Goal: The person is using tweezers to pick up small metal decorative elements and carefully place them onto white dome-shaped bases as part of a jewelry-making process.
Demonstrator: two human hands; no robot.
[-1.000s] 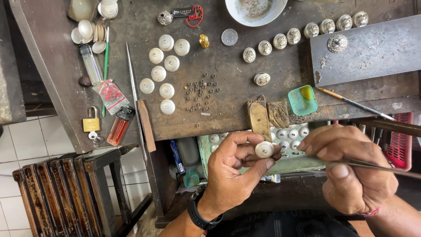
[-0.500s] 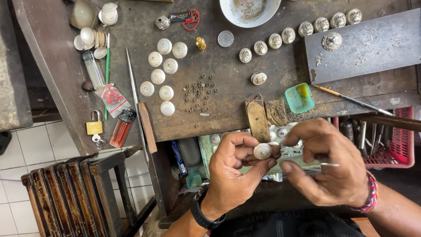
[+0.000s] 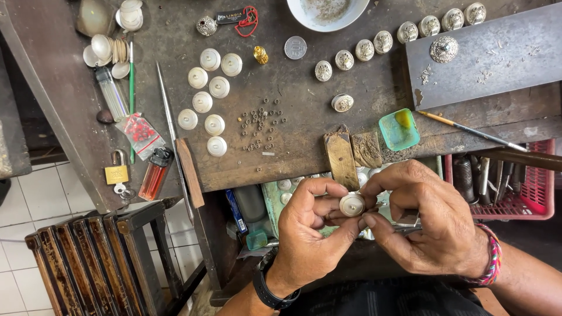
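Both hands are meeting over the lap, just below the edge of the worn dark wooden counter (image 3: pixel 304 146). The left hand (image 3: pixel 310 234) is pinching a small round white shell disc (image 3: pixel 352 205) between thumb and fingers, while the right hand (image 3: pixel 430 225) is closing its fingertips on the disc's rim, seemingly adjusting or fitting it; any further handling calls for a steady, fine grip.

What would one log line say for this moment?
left hand: pinches white round bead | right hand: fingertips on bead | below workbench edge
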